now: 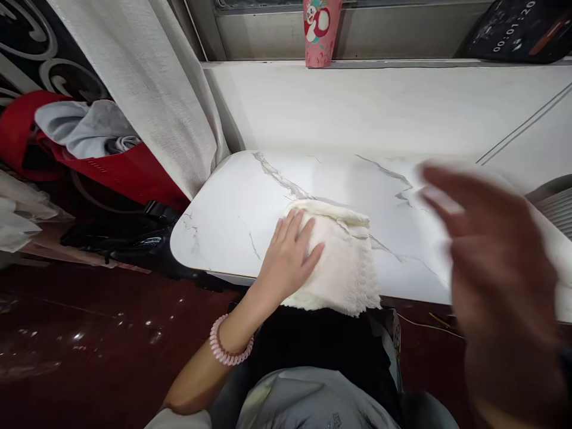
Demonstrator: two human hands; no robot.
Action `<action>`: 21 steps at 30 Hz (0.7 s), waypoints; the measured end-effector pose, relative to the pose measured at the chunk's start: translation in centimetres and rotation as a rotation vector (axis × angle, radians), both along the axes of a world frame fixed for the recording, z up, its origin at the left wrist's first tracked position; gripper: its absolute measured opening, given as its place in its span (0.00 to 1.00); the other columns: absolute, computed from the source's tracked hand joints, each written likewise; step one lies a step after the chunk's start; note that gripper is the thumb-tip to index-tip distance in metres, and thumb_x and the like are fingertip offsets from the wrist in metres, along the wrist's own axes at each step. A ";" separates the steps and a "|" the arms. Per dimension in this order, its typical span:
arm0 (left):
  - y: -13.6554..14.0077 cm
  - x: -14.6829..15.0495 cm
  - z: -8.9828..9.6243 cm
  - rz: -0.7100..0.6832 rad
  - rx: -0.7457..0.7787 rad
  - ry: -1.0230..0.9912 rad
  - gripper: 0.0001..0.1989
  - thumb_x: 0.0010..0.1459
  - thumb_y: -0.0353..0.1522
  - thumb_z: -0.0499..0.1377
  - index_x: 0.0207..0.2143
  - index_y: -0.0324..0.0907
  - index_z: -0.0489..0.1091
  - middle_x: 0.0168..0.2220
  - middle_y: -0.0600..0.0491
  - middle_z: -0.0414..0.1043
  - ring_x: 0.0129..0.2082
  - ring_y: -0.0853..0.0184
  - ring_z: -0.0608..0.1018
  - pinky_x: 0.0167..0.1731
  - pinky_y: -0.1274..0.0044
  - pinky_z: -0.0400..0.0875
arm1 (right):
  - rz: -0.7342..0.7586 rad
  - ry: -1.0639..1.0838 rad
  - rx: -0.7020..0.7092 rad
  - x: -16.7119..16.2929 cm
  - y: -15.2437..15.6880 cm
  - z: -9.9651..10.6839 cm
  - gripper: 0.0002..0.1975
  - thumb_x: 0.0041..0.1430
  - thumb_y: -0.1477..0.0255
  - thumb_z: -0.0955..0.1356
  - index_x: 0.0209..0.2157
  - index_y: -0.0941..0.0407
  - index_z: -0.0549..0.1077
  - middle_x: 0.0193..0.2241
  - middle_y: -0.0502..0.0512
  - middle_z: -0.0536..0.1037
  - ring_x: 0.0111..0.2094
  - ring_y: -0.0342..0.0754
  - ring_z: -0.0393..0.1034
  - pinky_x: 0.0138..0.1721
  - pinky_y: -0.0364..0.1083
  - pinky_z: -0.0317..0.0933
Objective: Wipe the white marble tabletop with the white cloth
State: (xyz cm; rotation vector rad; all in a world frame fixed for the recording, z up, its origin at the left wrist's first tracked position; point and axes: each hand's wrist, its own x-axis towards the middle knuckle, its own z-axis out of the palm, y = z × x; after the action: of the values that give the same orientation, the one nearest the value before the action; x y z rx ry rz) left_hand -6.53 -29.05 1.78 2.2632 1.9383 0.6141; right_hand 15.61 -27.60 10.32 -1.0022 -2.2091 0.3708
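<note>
A cream-white cloth with a fringed edge [346, 268], folded over at the top, lies on the white marble-patterned table [214, 220] and hangs slightly over its front edge. My left hand [290, 253], with a pink coiled band at the wrist, rests flat on the cloth's left side, fingers stretched out. Raised at the right, close to the camera, is my right hand [496, 250]. It is smeared by motion and apart from the cloth. A gap shows between its thumb and forefinger, but whether it holds anything is unclear.
A pink patterned cup [320, 33] stands on the ledge behind the table. A dark screen showing a timer [513, 30] leans at the top right. A pale curtain [152, 77] hangs at the left, beside a red bag with grey cloth [120, 173].
</note>
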 end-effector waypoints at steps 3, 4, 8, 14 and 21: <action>-0.4 -0.1 0.2 -0.059 0.006 0.002 0.26 0.72 0.43 0.42 0.65 0.39 0.58 0.70 0.41 0.53 0.72 0.57 0.52 0.70 0.57 0.50 | 0.111 -0.190 -0.109 -2.2 0.6 -3.4 0.29 0.72 0.57 0.54 0.71 0.40 0.44 0.71 0.52 0.53 0.71 0.56 0.46 0.64 0.61 0.60; -0.5 -0.2 0.2 -0.071 -0.011 0.006 0.27 0.73 0.43 0.42 0.66 0.39 0.58 0.70 0.41 0.53 0.72 0.58 0.52 0.70 0.58 0.50 | 0.094 -0.264 -0.122 -3.0 0.7 -4.9 0.30 0.72 0.56 0.54 0.71 0.45 0.46 0.71 0.55 0.51 0.72 0.58 0.42 0.65 0.64 0.57; -0.1 -0.8 -0.1 -0.098 -0.065 0.023 0.26 0.73 0.40 0.41 0.69 0.40 0.52 0.72 0.43 0.48 0.73 0.59 0.50 0.70 0.59 0.48 | 0.016 -0.410 -0.081 -5.4 1.4 -9.3 0.31 0.72 0.58 0.52 0.70 0.58 0.53 0.72 0.70 0.46 0.73 0.65 0.34 0.67 0.70 0.42; 3.9 -3.2 -0.5 -0.188 -0.097 0.099 0.28 0.72 0.40 0.40 0.69 0.38 0.51 0.72 0.42 0.48 0.73 0.57 0.49 0.71 0.59 0.46 | -0.037 -0.475 -0.136 -7.5 4.1 -9.6 0.32 0.71 0.61 0.55 0.71 0.61 0.51 0.71 0.75 0.46 0.72 0.72 0.35 0.66 0.73 0.37; 15.8 -7.7 -0.5 -0.221 -0.051 0.170 0.21 0.68 0.34 0.43 0.57 0.36 0.64 0.62 0.38 0.65 0.64 0.52 0.64 0.65 0.57 0.58 | -0.116 -0.419 -0.268 -13.1 14.0 -9.2 0.31 0.69 0.61 0.55 0.71 0.52 0.51 0.73 0.61 0.44 0.73 0.61 0.33 0.69 0.68 0.31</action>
State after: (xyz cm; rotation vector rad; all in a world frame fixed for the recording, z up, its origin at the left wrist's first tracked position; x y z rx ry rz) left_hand -14.21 -13.28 1.32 2.5225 1.7120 0.3539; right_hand 2.54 -13.62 1.14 -1.4560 -2.4990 0.4444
